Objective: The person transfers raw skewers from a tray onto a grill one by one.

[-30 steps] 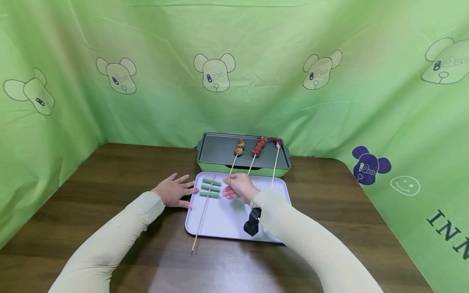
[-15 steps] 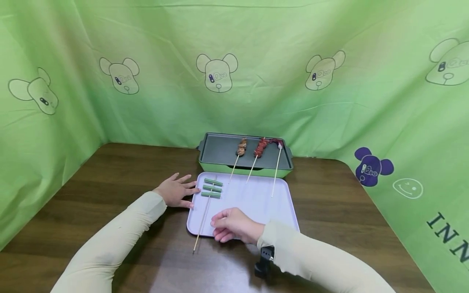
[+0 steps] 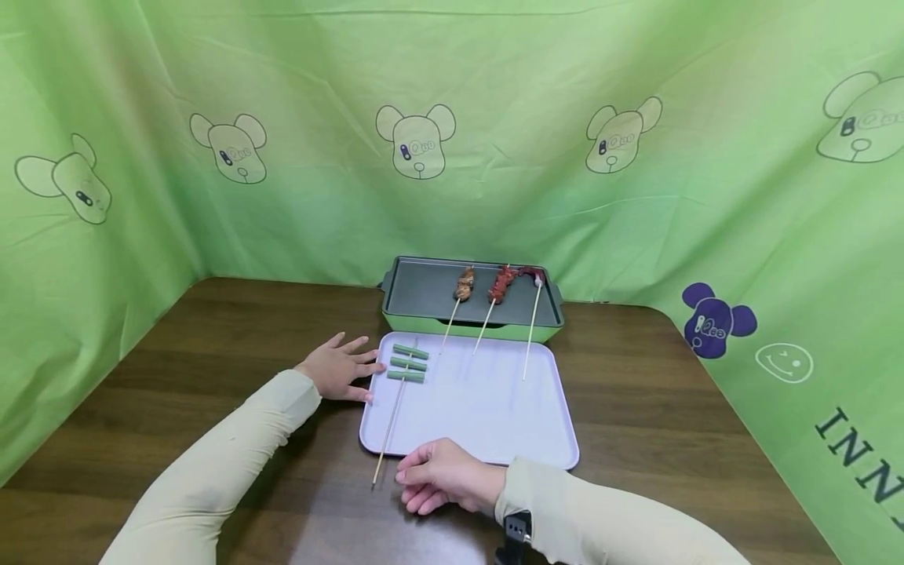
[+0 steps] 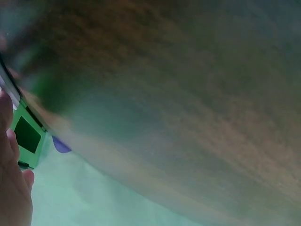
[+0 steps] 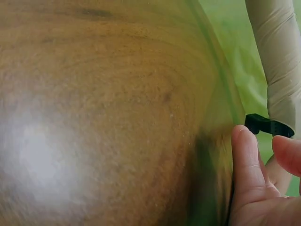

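Spread fingers of my left hand (image 3: pixel 340 369) rest at the left edge of the lilac tray (image 3: pixel 508 424). Close to them, a skewer of green vegetable pieces (image 3: pixel 407 364) lies on the tray, its stick jutting past the front edge. My right hand (image 3: pixel 452 475) is by the tray's front edge, right of that stick's end and apart from it, fingers loosely bent around nothing. Three skewers lean from the grill (image 3: pixel 424 290) towards the tray: a brown meat skewer (image 3: pixel 464 284), a red meat skewer (image 3: pixel 501 284) and a dark purple one with a curled tip (image 3: pixel 534 276).
The green-sided grill with its dark plate stands right behind the tray on a brown wooden table (image 3: pixel 212 353). A green printed curtain (image 3: pixel 318 196) closes off the back and sides. In the left wrist view, part of the grill's green side (image 4: pixel 40 136) shows.
My right hand has let go of the brown meat skewer's stick and come back towards me, past the tray's front edge. The skewer stays on the grill. My left hand has stayed in place.
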Motion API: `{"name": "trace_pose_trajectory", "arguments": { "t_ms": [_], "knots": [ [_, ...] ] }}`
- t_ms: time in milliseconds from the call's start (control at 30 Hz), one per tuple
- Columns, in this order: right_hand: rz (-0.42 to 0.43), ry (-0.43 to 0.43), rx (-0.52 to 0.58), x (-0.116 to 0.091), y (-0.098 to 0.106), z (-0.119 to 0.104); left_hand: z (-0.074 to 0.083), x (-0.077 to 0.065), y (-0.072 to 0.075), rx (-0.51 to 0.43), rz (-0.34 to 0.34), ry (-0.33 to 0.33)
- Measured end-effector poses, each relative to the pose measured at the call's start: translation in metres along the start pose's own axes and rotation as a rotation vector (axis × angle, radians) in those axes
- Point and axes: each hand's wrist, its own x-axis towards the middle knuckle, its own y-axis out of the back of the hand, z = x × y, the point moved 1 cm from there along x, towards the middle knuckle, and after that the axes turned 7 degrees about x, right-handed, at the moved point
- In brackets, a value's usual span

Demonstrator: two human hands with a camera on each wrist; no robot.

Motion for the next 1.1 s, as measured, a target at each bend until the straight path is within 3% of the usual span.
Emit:
{"name": "trace_pose_trajectory", "arguments": {
  "t_ms": [367, 767, 1100],
  "knots": [
    [-0.031, -0.035, 0.02, 0.005, -0.006, 0.006, 0.001, -0.002, -0.001, 0.038, 0.033, 0.0],
    [-0.078, -0.041, 0.124, 0.014, -0.018, 0.008, -0.002, -0.007, -0.004, 0.067, 0.092, -0.025],
    [0.007, 0.02, 0.216, 0.018, -0.029, 0.007, -0.002, -0.006, -0.007, 0.064, 0.117, -0.036]
  ]
}}
